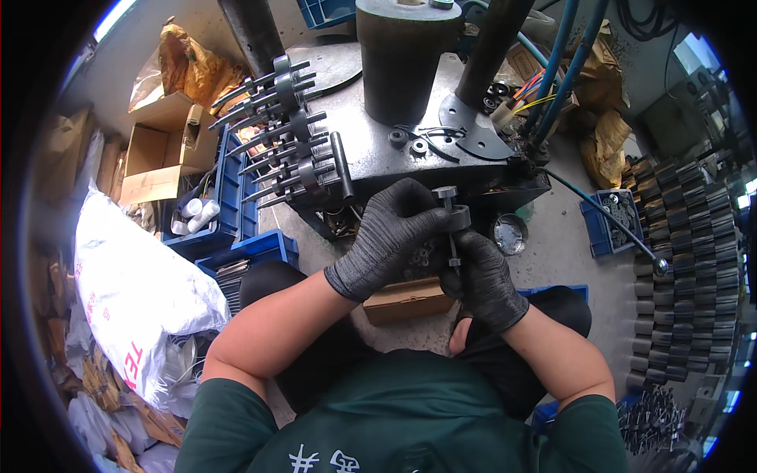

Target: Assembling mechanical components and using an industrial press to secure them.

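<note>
Cluttered workshop floor fills the head view: a grey steel machine table (378, 150) stands ahead of the seated person, with blue bins (244, 248) and an open cardboard box (162, 150) to the left and rows of stacked dark metal parts (690, 260) to the right.

Both hands wear dark knit gloves and meet just below the table's front edge. Between them stands a slim metal shaft (452, 229), nearly upright, with a round flat head on top and a dark collar sitting a little under that head. The left hand (390, 236) curls over from the left, its fingertips (432, 211) closed against the upper shaft beside the collar. The right hand (482, 276) wraps the lower part of the shaft from below and right, fingers closed around it, so only the top half shows clear.

Finished shafts of the same kind (288, 134) lie in a fanned row on the table's left corner, well apart from the hands. A small brown carton (406, 299) sits on the lap directly beneath the wrists, and a round tin (510, 234) lies just right of the right hand. Open room is tight: table edge above, carton below.
</note>
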### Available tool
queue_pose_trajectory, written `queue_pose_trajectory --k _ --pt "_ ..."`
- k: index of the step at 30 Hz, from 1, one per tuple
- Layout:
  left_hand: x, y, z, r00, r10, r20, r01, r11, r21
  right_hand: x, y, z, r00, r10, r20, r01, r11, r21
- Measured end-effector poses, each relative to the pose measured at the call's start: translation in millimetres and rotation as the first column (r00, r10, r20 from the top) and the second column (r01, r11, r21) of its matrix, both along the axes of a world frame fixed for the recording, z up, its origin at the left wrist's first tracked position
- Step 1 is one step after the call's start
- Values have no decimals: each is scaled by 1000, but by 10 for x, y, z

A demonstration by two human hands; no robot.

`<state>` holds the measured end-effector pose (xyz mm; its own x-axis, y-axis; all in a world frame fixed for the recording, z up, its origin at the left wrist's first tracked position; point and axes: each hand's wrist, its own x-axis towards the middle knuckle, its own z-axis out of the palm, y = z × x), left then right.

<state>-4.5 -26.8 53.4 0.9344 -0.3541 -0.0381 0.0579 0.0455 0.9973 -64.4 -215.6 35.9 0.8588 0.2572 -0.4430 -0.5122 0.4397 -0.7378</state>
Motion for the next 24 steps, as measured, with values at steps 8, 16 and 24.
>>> queue_pose_trajectory --k 8,16,24 --pt "-1 34 38 985 -72 158 86 993 -86 96 -156 151 938 -30 344 144 939 -313" --pt "-125 -24 -83 992 -23 126 30 998 -55 29 -558 258 712 -160 683 481 821 -308" --pt "8 -56 -277 973 -37 226 14 995 100 -122 -1053 697 141 74 987 845 511 -159"
